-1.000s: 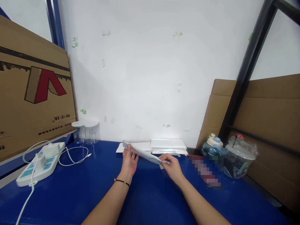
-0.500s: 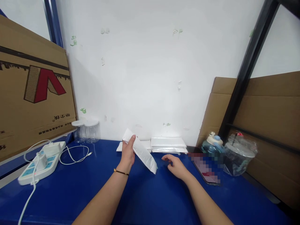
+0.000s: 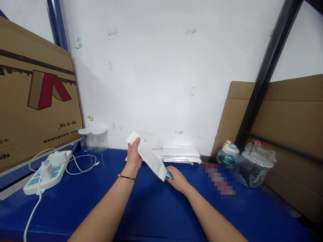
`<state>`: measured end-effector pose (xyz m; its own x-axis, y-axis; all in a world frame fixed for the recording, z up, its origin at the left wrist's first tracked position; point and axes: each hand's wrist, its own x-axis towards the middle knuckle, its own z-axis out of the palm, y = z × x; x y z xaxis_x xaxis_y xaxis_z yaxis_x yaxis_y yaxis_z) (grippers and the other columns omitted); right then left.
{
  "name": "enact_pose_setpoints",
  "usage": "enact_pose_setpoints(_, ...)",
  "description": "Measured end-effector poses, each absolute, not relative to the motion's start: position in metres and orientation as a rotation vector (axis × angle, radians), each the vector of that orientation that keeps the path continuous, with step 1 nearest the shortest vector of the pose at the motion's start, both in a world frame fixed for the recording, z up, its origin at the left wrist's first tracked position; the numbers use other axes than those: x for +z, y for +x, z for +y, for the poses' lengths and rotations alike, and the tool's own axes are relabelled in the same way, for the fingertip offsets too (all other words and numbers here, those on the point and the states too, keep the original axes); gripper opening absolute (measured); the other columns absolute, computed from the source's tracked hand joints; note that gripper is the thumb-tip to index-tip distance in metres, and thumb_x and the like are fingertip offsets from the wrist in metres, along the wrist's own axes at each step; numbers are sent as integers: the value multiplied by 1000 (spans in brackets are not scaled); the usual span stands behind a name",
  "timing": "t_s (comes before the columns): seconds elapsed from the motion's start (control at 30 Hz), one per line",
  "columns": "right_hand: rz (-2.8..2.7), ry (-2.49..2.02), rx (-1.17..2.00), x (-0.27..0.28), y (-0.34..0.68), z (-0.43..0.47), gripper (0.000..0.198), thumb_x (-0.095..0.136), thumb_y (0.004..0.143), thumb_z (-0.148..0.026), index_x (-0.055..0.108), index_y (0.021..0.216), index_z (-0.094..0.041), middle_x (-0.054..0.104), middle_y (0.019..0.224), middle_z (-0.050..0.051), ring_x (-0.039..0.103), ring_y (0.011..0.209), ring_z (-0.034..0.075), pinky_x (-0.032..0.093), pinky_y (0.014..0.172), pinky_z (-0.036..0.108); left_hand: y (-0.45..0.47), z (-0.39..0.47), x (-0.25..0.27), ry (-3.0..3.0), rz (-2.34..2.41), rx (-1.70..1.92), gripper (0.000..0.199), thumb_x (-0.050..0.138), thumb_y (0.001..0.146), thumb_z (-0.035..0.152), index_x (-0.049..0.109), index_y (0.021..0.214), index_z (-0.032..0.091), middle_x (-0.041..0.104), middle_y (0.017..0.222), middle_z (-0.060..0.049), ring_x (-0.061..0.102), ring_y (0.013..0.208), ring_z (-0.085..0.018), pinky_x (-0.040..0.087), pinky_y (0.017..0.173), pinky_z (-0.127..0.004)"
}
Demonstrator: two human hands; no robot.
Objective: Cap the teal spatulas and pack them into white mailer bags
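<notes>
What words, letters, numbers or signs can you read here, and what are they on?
"®", on the left box, beside big upside-down Chinese characters I can't read surely.
A red and striped sign like an upside-down V, on that box.
More writing lower on the box: too small, blurred or cut off.
White packet in the left hand: no words I can read.

I have the packet stack [image 3: 181, 151] on the tabletop [image 3: 151, 218] in my feed, the wall [image 3: 151, 84] behind it. Left of the stack I see two jars [image 3: 99, 141] and, farther left and nearer my camera, the power strip [image 3: 57, 174]. Right of it stand the jug [image 3: 227, 157] and the bagged tub [image 3: 256, 169]. Before it, slightly left, is the held packet [image 3: 150, 160].
</notes>
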<state>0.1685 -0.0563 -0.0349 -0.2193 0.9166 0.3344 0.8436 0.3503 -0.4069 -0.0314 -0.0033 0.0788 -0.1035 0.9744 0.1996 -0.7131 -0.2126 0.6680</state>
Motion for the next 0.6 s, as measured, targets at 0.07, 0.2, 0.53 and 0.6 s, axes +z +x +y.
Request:
enact_pose_setpoints(0.07,-2102,-1544,167,-34,171,-58,13,52,85,-26,56,96,-21,58,97,5,55,91,21,43,77,29,-44,1,85,680,503,1676,37,67,69,34,55,100,17,64,77,-1,62,69,-14,50,71,-27)
enact_pose_setpoints(0.2,-2117,-1568,121,-34,176,-63,10,47,87,-24,53,94,-21,55,96,5,54,87,20,44,74,28,-76,6,106,693,476,1794,32,63,72,33,55,99,18,63,76,1,62,69,-13,50,73,-28)
enact_pose_setpoints(0.53,-2234,-1568,60,-27,191,-71,10,46,88,-24,52,95,-21,53,101,7,52,90,22,44,79,32,-100,-12,114,1562,810,1599,57,79,45,11,62,98,21,64,102,-4,57,103,-27,36,99,-38)
enact_pose_setpoints(0.6,-2267,-1548,67,-23,194,-74,10,47,87,-24,51,96,-21,52,102,6,52,90,21,44,79,31,-99,-6,89,1726,914,1409,59,82,34,15,65,90,22,66,98,-6,56,103,-32,31,102,-42)
